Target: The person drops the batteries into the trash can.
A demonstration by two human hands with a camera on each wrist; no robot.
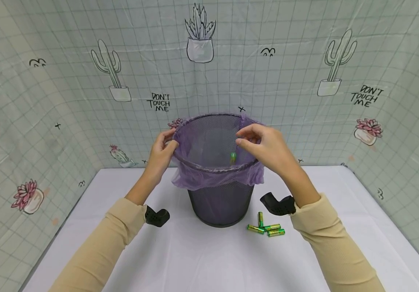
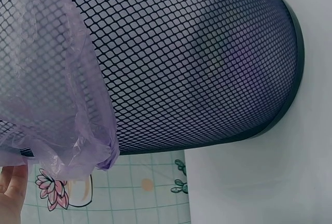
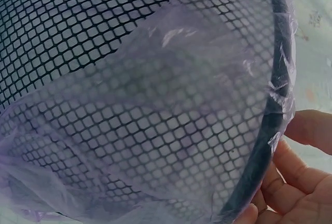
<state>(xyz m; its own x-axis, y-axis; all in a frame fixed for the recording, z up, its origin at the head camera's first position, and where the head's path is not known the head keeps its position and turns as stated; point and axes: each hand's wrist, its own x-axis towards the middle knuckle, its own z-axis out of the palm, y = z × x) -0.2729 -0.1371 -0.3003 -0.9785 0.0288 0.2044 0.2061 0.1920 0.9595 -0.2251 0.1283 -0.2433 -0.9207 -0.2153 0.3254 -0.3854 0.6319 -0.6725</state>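
Note:
A black mesh wastebasket (image 1: 220,202) stands upright, lined with a thin purple bin bag (image 1: 202,180) folded over its rim. My left hand (image 1: 162,152) grips the rim on the left through the bag, thumb in front and fingers behind. In the left wrist view only part of that hand (image 2: 13,193) shows below the bag. My right hand (image 1: 267,148) is over the right side of the rim, thumb and fingers apart with nothing between them. Below its fingertips, inside the basket, is a green battery (image 1: 233,157). In the right wrist view the right hand's fingers (image 3: 295,167) appear beyond the rim.
Several green and gold batteries (image 1: 267,229) lie in a loose cluster on the white table (image 1: 194,259), right of the basket's base. A cloth printed with cacti (image 1: 200,44) hangs behind and along both sides. Black wrist mounts (image 1: 278,204) stick out from both sleeves.

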